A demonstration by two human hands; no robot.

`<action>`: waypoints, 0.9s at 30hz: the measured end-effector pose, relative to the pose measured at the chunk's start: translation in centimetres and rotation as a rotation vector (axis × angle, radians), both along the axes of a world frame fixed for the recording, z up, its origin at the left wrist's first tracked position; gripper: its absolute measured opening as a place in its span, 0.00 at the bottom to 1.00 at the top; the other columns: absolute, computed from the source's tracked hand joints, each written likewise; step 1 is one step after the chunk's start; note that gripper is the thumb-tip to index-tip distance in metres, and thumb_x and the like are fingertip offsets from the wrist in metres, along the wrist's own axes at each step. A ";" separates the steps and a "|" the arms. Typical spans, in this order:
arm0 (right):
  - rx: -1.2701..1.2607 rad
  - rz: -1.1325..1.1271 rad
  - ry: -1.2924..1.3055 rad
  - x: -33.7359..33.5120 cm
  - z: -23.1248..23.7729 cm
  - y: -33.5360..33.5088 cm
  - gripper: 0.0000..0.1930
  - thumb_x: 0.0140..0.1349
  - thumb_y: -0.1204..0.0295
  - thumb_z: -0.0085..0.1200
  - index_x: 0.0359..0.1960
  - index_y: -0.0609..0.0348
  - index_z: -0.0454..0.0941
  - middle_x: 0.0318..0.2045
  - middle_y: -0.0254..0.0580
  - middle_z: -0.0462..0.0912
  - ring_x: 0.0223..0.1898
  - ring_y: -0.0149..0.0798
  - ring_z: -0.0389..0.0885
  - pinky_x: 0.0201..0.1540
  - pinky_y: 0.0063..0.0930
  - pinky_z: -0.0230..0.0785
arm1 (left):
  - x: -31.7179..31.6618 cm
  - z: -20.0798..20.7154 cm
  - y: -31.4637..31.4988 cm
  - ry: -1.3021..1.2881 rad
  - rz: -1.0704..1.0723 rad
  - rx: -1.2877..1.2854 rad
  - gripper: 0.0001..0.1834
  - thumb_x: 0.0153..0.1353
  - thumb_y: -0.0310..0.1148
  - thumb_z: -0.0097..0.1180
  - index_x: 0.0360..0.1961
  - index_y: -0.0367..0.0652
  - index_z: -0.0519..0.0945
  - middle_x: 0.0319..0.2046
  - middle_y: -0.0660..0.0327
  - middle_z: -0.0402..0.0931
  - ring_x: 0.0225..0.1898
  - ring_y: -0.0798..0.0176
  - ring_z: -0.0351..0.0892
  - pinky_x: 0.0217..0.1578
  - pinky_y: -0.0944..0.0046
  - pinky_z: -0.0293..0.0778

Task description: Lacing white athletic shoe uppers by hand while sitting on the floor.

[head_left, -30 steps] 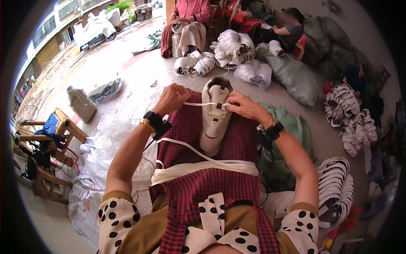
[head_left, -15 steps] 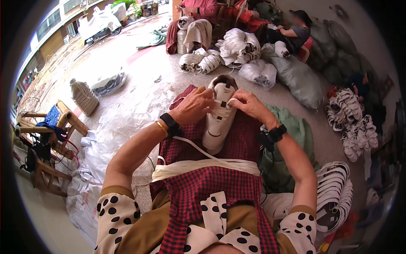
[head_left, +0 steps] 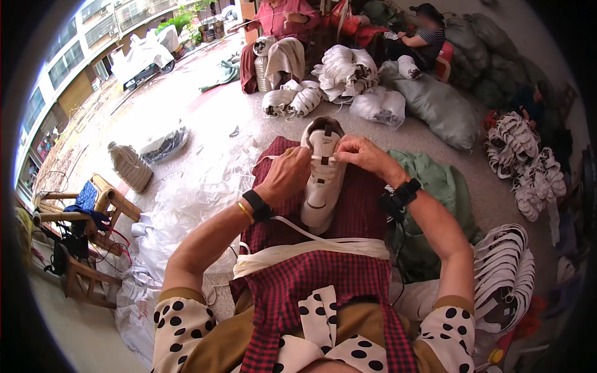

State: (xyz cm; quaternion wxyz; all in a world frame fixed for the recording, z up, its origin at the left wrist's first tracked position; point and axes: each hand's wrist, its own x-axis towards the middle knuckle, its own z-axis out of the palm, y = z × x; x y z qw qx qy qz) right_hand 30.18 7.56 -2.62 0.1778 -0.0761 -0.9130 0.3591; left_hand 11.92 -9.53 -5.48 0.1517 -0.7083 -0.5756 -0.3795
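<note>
A white shoe [head_left: 320,202] lies on my lap, its toe toward me and its dark-lined opening away from me. White lace crosses its tongue near the upper eyelets. My left hand [head_left: 287,175] is closed at the shoe's left edge, and a bit of white shoelace [head_left: 271,157] shows behind its knuckles; the fingertips are partly hidden. On the other side, my right hand [head_left: 368,158] pinches at the upper right eyelets, where the lace is hardly visible between the fingers. A bundle of loose cream laces [head_left: 311,253] lies across my red-and-black checked apron [head_left: 311,283].
Clear plastic sheeting [head_left: 186,199] and a bamboo stool [head_left: 102,211] are on the left. A green cloth [head_left: 435,211] and stacked white shoes [head_left: 504,273] lie right. Beyond are shoe bundles [head_left: 345,73], sacks [head_left: 429,109] and two seated people.
The lace loop that stood out at my right fingers no longer shows. My left hand has turned and its fingers have curled closer in. The whole view has shifted slightly.
</note>
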 end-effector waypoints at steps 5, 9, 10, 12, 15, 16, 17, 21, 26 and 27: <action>-0.561 0.063 -0.018 1.4 0.0 0.2 0.10 0.62 0.67 0.58 0.34 0.62 0.82 0.45 0.29 0.77 0.37 0.24 0.73 0.44 0.19 0.65 | 2.1 -2.0 0.4 -0.576 0.196 -0.134 0.06 0.55 0.24 0.56 0.33 0.37 0.72 0.23 0.55 0.77 0.25 0.60 0.78 0.29 0.60 0.73; -0.863 0.073 0.073 2.8 -0.2 0.3 0.10 0.65 0.66 0.56 0.40 0.60 0.82 0.47 0.30 0.77 0.37 0.21 0.72 0.43 0.17 0.65 | 2.3 -2.2 -0.1 -0.649 0.208 -0.133 0.06 0.54 0.24 0.57 0.32 0.37 0.74 0.24 0.53 0.78 0.26 0.60 0.79 0.30 0.61 0.74; -0.871 0.096 0.131 3.4 -0.3 0.3 0.12 0.66 0.64 0.55 0.40 0.60 0.82 0.46 0.30 0.78 0.37 0.21 0.73 0.41 0.16 0.65 | 2.1 -2.1 -0.3 -0.663 0.231 -0.138 0.06 0.54 0.24 0.57 0.32 0.37 0.74 0.24 0.53 0.78 0.26 0.60 0.79 0.30 0.61 0.74; -0.878 0.121 0.177 4.4 -0.4 0.6 0.13 0.68 0.61 0.55 0.41 0.59 0.82 0.45 0.30 0.79 0.37 0.21 0.73 0.40 0.15 0.66 | 1.7 -2.0 -0.6 -0.579 0.193 -0.262 0.05 0.54 0.24 0.57 0.29 0.36 0.74 0.23 0.53 0.77 0.26 0.60 0.79 0.30 0.61 0.74; -0.564 -0.170 -0.012 5.3 0.1 0.9 0.20 0.67 0.52 0.56 0.45 0.56 0.81 0.36 0.29 0.81 0.36 0.21 0.75 0.36 0.16 0.69 | 0.8 -1.4 -0.1 -0.524 0.167 -0.099 0.04 0.53 0.23 0.56 0.29 0.35 0.74 0.22 0.54 0.76 0.25 0.58 0.78 0.29 0.60 0.74; -0.560 -0.175 -0.037 5.3 0.3 0.9 0.20 0.67 0.52 0.56 0.45 0.56 0.81 0.36 0.29 0.81 0.36 0.21 0.75 0.36 0.16 0.69 | 0.4 -1.1 0.2 -0.471 0.157 -0.017 0.05 0.52 0.23 0.57 0.29 0.35 0.73 0.23 0.53 0.76 0.25 0.57 0.78 0.29 0.60 0.74; -0.477 -0.237 -0.038 5.2 0.6 0.7 0.20 0.68 0.52 0.55 0.47 0.56 0.80 0.37 0.30 0.81 0.35 0.22 0.76 0.35 0.17 0.69 | 0.0 -0.8 0.5 -0.416 0.163 0.036 0.07 0.52 0.25 0.58 0.32 0.35 0.74 0.31 0.50 0.75 0.31 0.53 0.77 0.34 0.58 0.75; -0.276 -0.356 0.067 3.3 1.9 -1.2 0.18 0.66 0.58 0.56 0.50 0.55 0.77 0.40 0.37 0.80 0.31 0.28 0.77 0.31 0.22 0.71 | -0.9 0.9 2.6 -0.391 0.102 0.046 0.11 0.52 0.28 0.57 0.38 0.39 0.76 0.41 0.48 0.71 0.44 0.48 0.74 0.47 0.52 0.71; 0.177 -0.158 0.205 0.1 1.8 -4.2 0.13 0.54 0.77 0.58 0.42 0.58 0.76 0.37 0.43 0.75 0.36 0.41 0.80 0.39 0.34 0.75 | -1.6 2.0 2.8 -0.315 -0.011 0.076 0.12 0.50 0.28 0.60 0.37 0.40 0.75 0.39 0.52 0.71 0.42 0.49 0.73 0.43 0.54 0.70; 0.260 -0.194 0.131 -0.1 1.6 -4.7 0.13 0.53 0.78 0.57 0.41 0.59 0.75 0.38 0.44 0.75 0.39 0.45 0.80 0.41 0.37 0.75 | -1.5 1.8 2.2 -0.254 -0.032 0.034 0.12 0.49 0.27 0.60 0.36 0.41 0.76 0.40 0.53 0.71 0.42 0.50 0.73 0.43 0.54 0.70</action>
